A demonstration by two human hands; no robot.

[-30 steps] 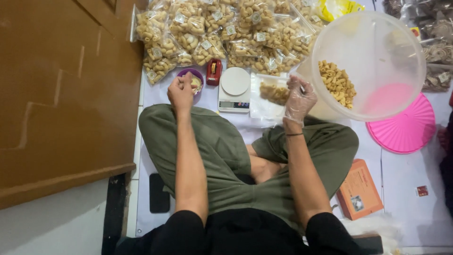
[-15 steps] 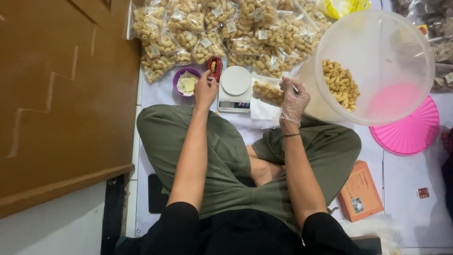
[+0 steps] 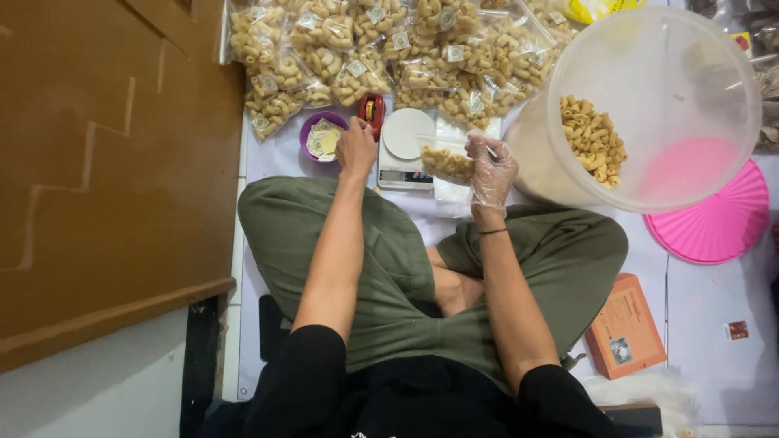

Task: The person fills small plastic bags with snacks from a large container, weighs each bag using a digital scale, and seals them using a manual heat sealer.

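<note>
Small clear plastic bag (image 3: 445, 161): part-filled with pale tan curled crackers, mouth open, held tilted just above the right edge of the kitchen scale, pinched at its upper right corner by the gloved right hand (image 3: 490, 172).

Kitchen scale (image 3: 403, 151): white, round weighing plate, display strip along its near edge; flat on the white floor covering.

Tape dispenser (image 3: 372, 111): small, red, just behind the left hand (image 3: 355, 148); contact unclear.

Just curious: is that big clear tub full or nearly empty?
Nearly empty: the clear tub holds only a small heap of snacks; its pink lid lies beside it.
</note>
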